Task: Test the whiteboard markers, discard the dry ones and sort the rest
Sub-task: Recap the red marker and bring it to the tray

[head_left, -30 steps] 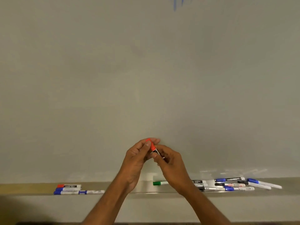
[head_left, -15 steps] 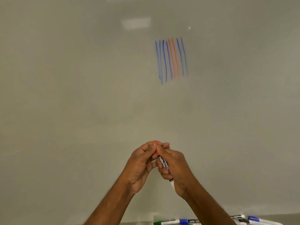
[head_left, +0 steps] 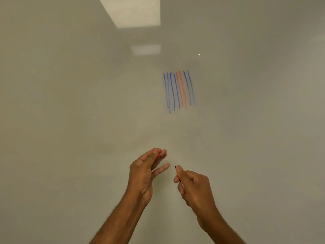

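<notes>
My left hand [head_left: 146, 170] pinches a red marker cap [head_left: 158, 154] between thumb and fingertips; only a sliver of the cap shows. My right hand [head_left: 193, 188] grips the uncapped marker [head_left: 181, 183], whose dark tip pokes out above my thumb, pointing up toward the whiteboard [head_left: 70, 103]. Most of the marker's barrel is hidden in my fist. The two hands are a short gap apart, low in the view. Above and to the right, several blue and two red vertical test strokes [head_left: 178, 90] are drawn on the board.
The whiteboard fills the whole view and reflects ceiling light panels [head_left: 133, 11] near the top. The tray with the other markers is out of frame below.
The hands have come apart: the red cap came off in my left hand and my right hand kept the marker. The view tilted up, so the tray and its markers dropped out of sight.
</notes>
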